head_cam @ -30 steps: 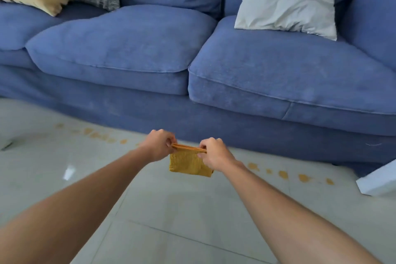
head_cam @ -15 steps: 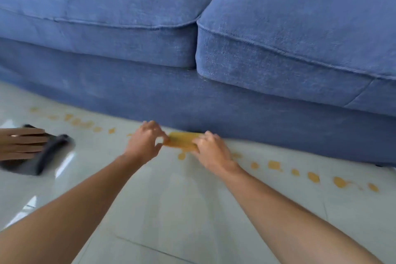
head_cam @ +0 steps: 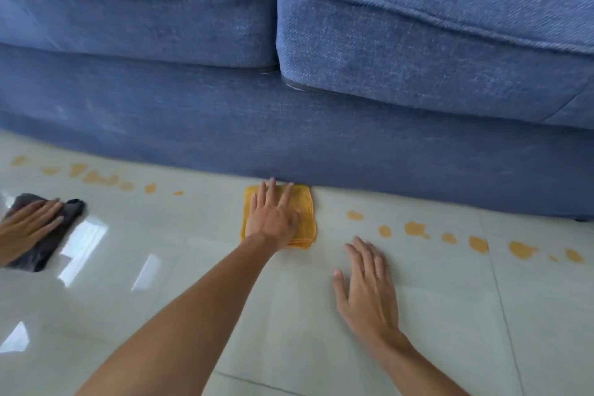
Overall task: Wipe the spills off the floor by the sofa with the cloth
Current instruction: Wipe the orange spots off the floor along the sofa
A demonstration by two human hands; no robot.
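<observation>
A folded yellow cloth (head_cam: 307,219) lies flat on the pale tiled floor (head_cam: 289,315), touching the base of the blue sofa (head_cam: 321,132). My left hand (head_cam: 273,219) presses down on it, palm flat and fingers spread. My right hand (head_cam: 366,286) rests open on the bare tile to the right of the cloth, holding nothing. A row of orange spills (head_cam: 414,228) runs rightward along the sofa base. Another row of orange spills (head_cam: 96,177) lies to the left.
At the left edge another person's hand (head_cam: 29,225) presses a dark grey cloth (head_cam: 48,247) on the floor. The sofa's two seat cushions (head_cam: 418,26) overhang its base. Bright reflections sit on the glossy tiles at lower left.
The cloth went from held up between both hands to lying flat on the floor by the sofa. My right hand let go and moved to the tile. The view dropped closer.
</observation>
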